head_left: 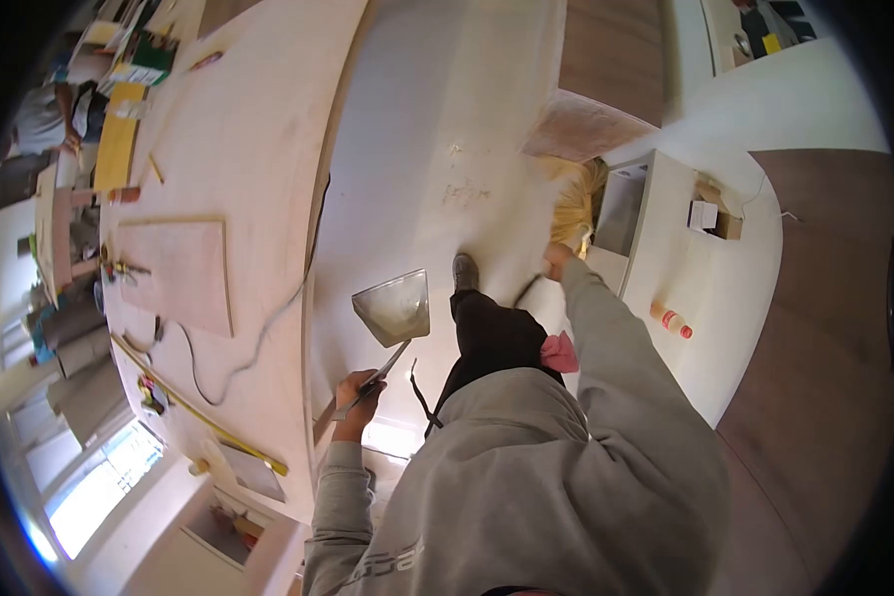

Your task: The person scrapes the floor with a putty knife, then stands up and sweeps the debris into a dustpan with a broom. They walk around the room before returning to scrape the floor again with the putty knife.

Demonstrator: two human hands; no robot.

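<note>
My left hand (358,402) is closed round the handle of a metal dustpan (395,308), whose pan hangs over the pale floor left of my shoe. On the right, my right hand (557,260) is closed on a dark, thin tool (529,289), blurred and partly hidden; I cannot make out what it is. Just beyond that hand lies a yellowish bag (573,199) beside a cabinet. Small bits of debris (465,194) lie on the floor ahead of my shoe.
A long workbench (268,179) on the left bears a flat board (174,273), a cable and a yellow level (204,412). On the right, a white surface (730,288) holds a bottle (671,320) and an open box (715,214). Another person (45,119) is at the far left.
</note>
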